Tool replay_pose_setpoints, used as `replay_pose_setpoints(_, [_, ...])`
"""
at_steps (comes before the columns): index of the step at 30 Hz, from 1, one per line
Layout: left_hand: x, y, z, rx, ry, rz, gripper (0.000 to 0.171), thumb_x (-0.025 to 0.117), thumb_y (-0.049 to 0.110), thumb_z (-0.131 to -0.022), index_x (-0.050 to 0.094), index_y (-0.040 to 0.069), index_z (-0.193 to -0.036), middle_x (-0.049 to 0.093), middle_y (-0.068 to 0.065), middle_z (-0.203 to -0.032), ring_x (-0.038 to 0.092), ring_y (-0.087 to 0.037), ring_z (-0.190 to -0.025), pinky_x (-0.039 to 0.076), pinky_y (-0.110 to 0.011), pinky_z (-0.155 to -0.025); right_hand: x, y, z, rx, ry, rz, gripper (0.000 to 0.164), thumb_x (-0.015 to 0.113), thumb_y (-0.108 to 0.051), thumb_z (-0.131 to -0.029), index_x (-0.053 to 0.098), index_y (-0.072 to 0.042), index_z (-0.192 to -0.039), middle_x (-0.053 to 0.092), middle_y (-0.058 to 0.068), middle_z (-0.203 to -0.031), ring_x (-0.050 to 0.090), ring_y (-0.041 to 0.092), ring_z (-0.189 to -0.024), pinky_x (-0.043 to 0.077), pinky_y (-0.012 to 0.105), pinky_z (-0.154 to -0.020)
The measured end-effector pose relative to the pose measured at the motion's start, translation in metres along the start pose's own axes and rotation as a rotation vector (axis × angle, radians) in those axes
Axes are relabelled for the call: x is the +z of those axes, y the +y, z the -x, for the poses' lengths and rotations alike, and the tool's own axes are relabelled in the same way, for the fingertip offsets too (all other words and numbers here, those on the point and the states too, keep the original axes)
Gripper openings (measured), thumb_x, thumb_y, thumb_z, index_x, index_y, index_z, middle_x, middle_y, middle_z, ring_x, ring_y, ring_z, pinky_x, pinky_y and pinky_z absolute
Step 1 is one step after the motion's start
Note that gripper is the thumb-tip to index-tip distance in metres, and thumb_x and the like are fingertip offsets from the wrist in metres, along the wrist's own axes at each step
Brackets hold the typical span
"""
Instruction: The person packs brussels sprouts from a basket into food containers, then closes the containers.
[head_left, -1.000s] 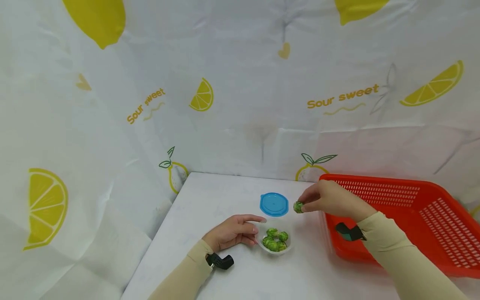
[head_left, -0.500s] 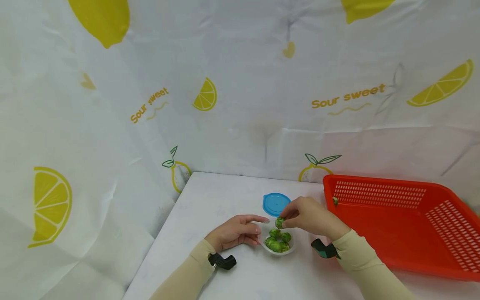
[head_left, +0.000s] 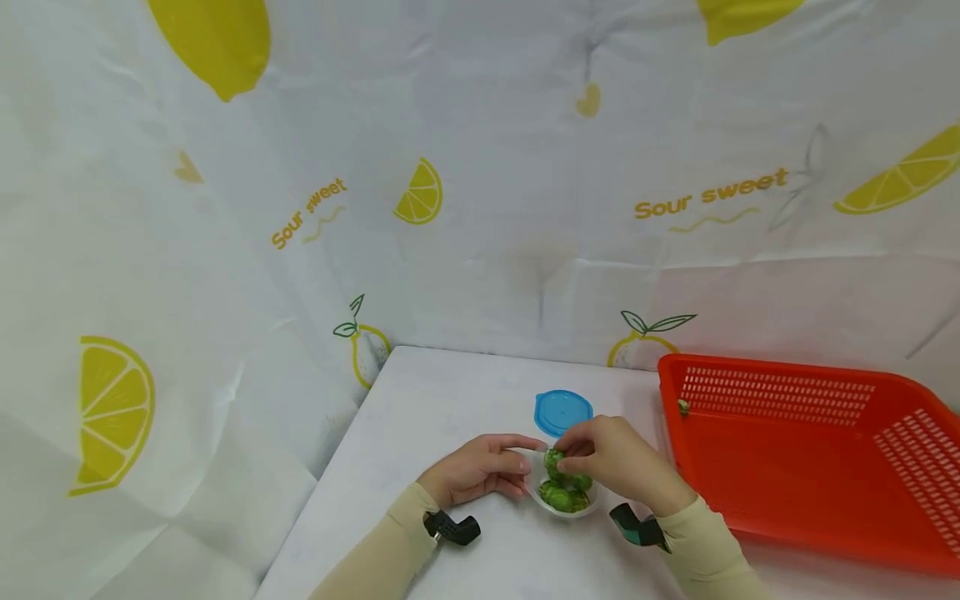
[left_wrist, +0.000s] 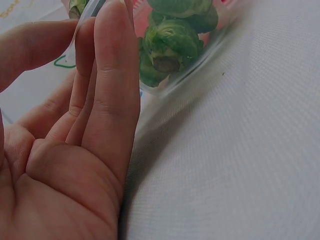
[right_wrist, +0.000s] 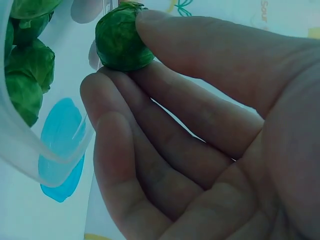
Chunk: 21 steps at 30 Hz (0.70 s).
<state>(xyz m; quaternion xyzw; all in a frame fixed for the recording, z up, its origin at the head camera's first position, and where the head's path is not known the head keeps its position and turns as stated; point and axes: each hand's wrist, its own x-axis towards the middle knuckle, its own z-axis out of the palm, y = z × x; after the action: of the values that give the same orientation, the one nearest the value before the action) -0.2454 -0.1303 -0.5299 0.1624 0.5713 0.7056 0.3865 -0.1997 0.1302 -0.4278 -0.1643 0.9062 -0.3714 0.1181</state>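
A small translucent white plastic container [head_left: 573, 514] stands on the table with several green Brussels sprouts [head_left: 558, 497] inside. At its left side my left hand [head_left: 480, 471] holds the wall, with the index finger along the far rim. Another Brussels sprout [right_wrist: 122, 37] is pinched between the thumb and fingers of my right hand [head_left: 618, 458], low over the far part of the container. In the right wrist view this sprout is beside the container's wall. The left wrist view shows sprouts [left_wrist: 172, 45] through the clear side, close to the left fingertips.
Behind the container lies a round blue lid [head_left: 562, 412] on the white table [head_left: 442, 400]. To the right stands a large red plastic basket [head_left: 817, 492] with perforated walls; a small pale green thing [head_left: 683, 407] is at its far left corner. A lemon-print cloth [head_left: 480, 208] hangs behind.
My right hand has carried the sprout left from beside the basket and lowered it to the container. The left hand stays at the container's side. The head view has shifted slightly.
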Motion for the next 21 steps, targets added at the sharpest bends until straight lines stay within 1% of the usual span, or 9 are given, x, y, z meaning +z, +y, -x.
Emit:
replay_pose_setpoints(4, [0.0, -0.001, 0.002, 0.003, 0.001, 0.003, 0.05, 0.068, 0.017, -0.106, 0.059, 0.014, -0.155, 0.072, 0.0, -0.096, 0.077, -0.013, -0.088, 0.066, -0.027, -0.084, 0.006, 0.001, -0.002, -0.01, -0.001, 0.003, 0.019, 0.087, -0.019, -0.092, 0.084, -0.01, -0.107, 0.078, -0.004, -0.092, 0.07, 0.012, -0.086, 0.065, 0.029, -0.077])
replay_pose_setpoints(10, [-0.001, -0.002, 0.004, 0.005, -0.002, 0.013, 0.05, 0.067, 0.015, -0.106, 0.058, 0.013, -0.155, 0.073, 0.001, -0.095, 0.078, -0.013, -0.087, 0.066, -0.026, -0.083, 0.014, 0.0, -0.003, -0.004, -0.026, -0.009, 0.019, 0.087, -0.018, -0.092, 0.083, -0.009, -0.108, 0.079, -0.003, -0.093, 0.071, 0.013, -0.086, 0.067, 0.032, -0.079])
replay_pose_setpoints(14, [0.001, -0.002, 0.002, 0.01, -0.014, 0.015, 0.049, 0.066, 0.014, -0.107, 0.057, 0.012, -0.156, 0.073, 0.001, -0.096, 0.078, -0.013, -0.088, 0.066, -0.025, -0.083, 0.014, -0.001, -0.002, 0.014, -0.014, 0.004, 0.018, 0.087, -0.016, -0.091, 0.083, -0.009, -0.107, 0.078, -0.003, -0.092, 0.07, 0.012, -0.085, 0.067, 0.033, -0.078])
replay_pose_setpoints(21, [0.0, -0.001, 0.0, 0.003, -0.007, 0.012, 0.049, 0.067, 0.015, -0.107, 0.058, 0.013, -0.155, 0.074, 0.001, -0.094, 0.078, -0.013, -0.087, 0.066, -0.026, -0.083, 0.013, -0.003, -0.002, 0.025, 0.017, 0.02, 0.021, 0.086, -0.016, -0.093, 0.083, -0.006, -0.111, 0.08, -0.001, -0.096, 0.071, 0.013, -0.087, 0.068, 0.035, -0.079])
